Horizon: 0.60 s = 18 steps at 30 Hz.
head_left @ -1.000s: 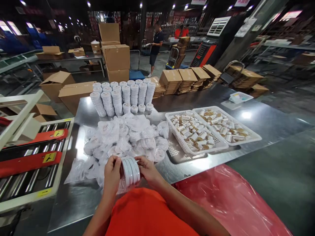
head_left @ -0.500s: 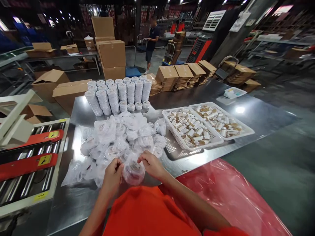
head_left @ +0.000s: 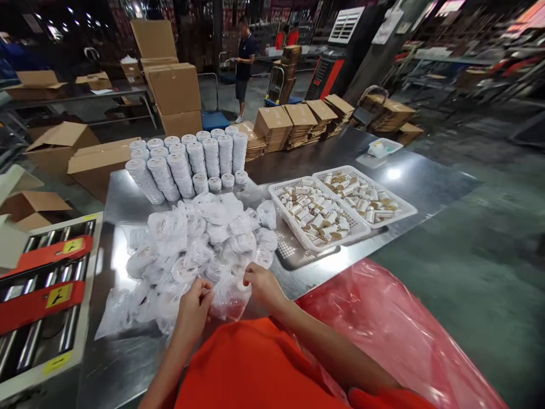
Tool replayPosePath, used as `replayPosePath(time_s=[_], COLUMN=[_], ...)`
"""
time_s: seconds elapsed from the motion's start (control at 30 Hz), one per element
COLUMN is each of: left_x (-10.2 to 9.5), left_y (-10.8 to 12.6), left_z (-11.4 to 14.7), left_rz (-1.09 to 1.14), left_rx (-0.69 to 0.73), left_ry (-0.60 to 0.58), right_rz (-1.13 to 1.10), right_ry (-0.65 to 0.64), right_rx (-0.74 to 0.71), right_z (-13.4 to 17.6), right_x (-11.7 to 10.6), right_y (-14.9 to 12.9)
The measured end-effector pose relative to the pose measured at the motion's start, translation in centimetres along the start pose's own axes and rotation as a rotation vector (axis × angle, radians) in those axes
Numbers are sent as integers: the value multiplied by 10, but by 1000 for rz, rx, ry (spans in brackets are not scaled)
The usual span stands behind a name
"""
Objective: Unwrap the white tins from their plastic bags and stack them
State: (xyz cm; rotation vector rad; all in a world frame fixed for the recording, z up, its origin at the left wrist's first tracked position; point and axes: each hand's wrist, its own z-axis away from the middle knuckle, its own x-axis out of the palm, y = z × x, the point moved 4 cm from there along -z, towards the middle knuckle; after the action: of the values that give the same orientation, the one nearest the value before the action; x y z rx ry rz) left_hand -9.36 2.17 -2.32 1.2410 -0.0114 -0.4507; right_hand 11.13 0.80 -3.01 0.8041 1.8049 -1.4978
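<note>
2 hands at a clear bag beside a heap of wrapped packs

The clear bag [head_left: 231,298] is between the hands at the near edge of the heap, low in front of the person's red shirt [head_left: 242,363]. The right hand [head_left: 264,288] is nearly closed, its thumb and fingers pinching the bag's upper right edge. The left hand [head_left: 196,304] is curled, fingertips together at the bag's left edge; whether it grips the film I cannot tell.

The heap of wrapped packs [head_left: 168,227] covers the near left part of the metal table [head_left: 430,176]. Behind it stand tall stacks of round white discs [head_left: 196,159], with 4 shorter stacks in front. To the right, 2 white baskets [head_left: 286,215] sit side by side, filled with small white and brown pieces [head_left: 319,210].

A red plastic sheet [head_left: 383,324] lies right of the person; a roller conveyor [head_left: 28,347] runs along the left. Flat cardboard [head_left: 272,128] is stacked behind the table.
</note>
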Motion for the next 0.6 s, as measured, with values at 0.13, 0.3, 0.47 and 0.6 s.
replayPosePath(time_s=[0.13,0.3,0.47,0.6], left_x=[7,45,48,28], left_y=[0,29,48,29], left_z=[-7,-15,-23,-35], left_rz=[48,204,-12,15], left_rx=[45,114,302,219], left_ry=[-20,-214,-37,32], right_rz=[-94,-118,10,140], right_ry=[12,9,145,241], right_rx=[-39,-86,67,148], right_z=[1,7,-6,-32], right_x=[-6,7,-32,-92], right_y=[-18,-38,-2,34])
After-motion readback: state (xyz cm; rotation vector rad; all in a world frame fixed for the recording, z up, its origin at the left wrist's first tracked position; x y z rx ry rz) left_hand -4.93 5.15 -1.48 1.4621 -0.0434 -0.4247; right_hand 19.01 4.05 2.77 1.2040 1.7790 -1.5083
